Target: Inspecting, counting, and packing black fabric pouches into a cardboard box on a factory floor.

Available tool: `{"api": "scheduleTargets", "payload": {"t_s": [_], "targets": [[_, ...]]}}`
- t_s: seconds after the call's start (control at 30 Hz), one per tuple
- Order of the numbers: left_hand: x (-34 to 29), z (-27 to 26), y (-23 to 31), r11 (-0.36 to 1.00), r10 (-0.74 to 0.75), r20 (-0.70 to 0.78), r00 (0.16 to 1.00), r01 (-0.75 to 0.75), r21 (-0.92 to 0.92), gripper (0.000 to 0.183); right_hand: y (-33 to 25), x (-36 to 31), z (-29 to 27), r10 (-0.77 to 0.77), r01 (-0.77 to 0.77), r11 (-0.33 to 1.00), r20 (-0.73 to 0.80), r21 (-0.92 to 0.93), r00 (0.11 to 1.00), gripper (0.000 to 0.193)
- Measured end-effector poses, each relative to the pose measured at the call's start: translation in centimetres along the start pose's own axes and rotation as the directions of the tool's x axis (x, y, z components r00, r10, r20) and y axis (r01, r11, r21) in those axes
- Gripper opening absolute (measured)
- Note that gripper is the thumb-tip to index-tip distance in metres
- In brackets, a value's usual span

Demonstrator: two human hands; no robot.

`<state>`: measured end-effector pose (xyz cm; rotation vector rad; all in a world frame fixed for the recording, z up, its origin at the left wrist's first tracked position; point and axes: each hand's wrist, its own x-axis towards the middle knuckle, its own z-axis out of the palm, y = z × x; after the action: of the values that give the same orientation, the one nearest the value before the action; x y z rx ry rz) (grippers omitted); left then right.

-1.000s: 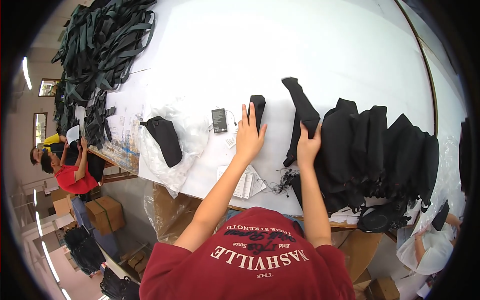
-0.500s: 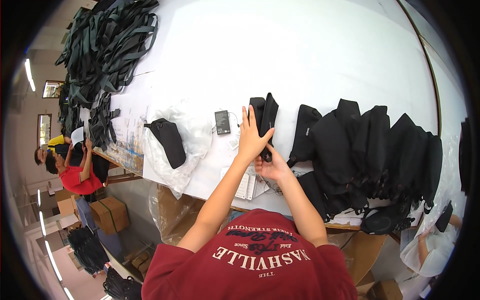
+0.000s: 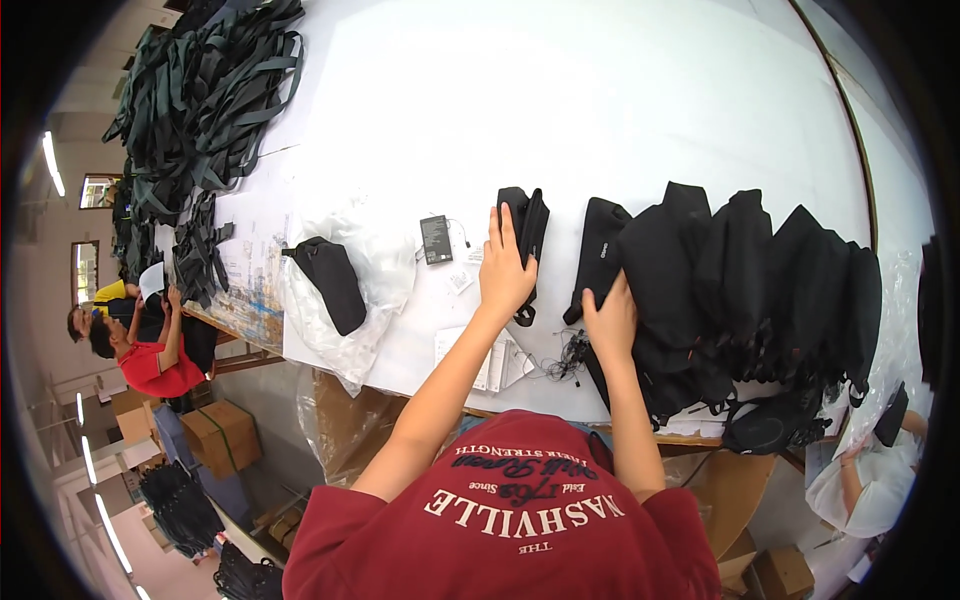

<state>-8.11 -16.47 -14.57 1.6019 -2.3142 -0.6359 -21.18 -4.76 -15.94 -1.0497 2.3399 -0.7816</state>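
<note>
My left hand [image 3: 508, 270] lies over a black fabric bag [image 3: 538, 225] on the white table, straight fingers along its left part and thumb toward its right side. A short loop shows at the bag's near end. Further right, my right hand [image 3: 610, 320] touches the near part of the leftmost black pouch [image 3: 600, 245] in a row. Its thumb and fingers are spread, with the pouch's edge between them; whether they press on it is hard to see. Another black pouch [image 3: 335, 285] rests on clear plastic wrapping [image 3: 385, 265] to the left.
Several black bags [image 3: 740, 260] overlap at the right. A dark card with a cord [image 3: 436, 240], white papers [image 3: 485, 360] and tangled black cords [image 3: 570, 360] lie nearer the middle. Black straps [image 3: 200, 90] heap at far left. Co-workers stand beyond the left edge; another person is at lower right.
My right hand has left the bag under my left hand and moved right to the pouch row. My left hand stays on its bag, its fingers now closer together.
</note>
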Motion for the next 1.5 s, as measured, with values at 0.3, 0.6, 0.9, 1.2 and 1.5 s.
{"api": "scheduleTargets", "payload": {"t_s": [0.3,0.6,0.9,1.2,1.5], "targets": [[0.5,0.3,-1.5,0.986,0.034,-0.026,0.999,-0.038,-0.164,0.076,-4.9,-0.3,2.3,-0.281,0.221,0.88,0.087,0.42,0.956,0.077],[0.5,-1.3,0.3,0.986,0.011,0.118,0.993,0.01,-0.169,0.107,-3.1,-2.0,3.1,-0.411,0.364,0.863,0.068,0.349,0.909,0.084],[0.8,-0.7,-2.3,0.953,0.003,0.031,1.0,0.007,-0.302,0.096,1.2,0.1,3.9,-0.051,-0.408,0.534,0.51,0.74,0.859,0.068],[1.5,-0.7,-3.8,0.939,0.082,0.024,0.996,-0.069,-0.337,0.095,-1.7,-0.9,3.3,-0.016,-0.392,0.543,0.476,0.742,0.879,0.054],[1.3,-1.1,-3.4,0.937,-0.007,0.095,0.995,0.039,-0.346,0.096,-1.3,-0.2,-10.6,-0.206,0.182,0.865,-0.001,-0.468,0.978,0.085]]}}
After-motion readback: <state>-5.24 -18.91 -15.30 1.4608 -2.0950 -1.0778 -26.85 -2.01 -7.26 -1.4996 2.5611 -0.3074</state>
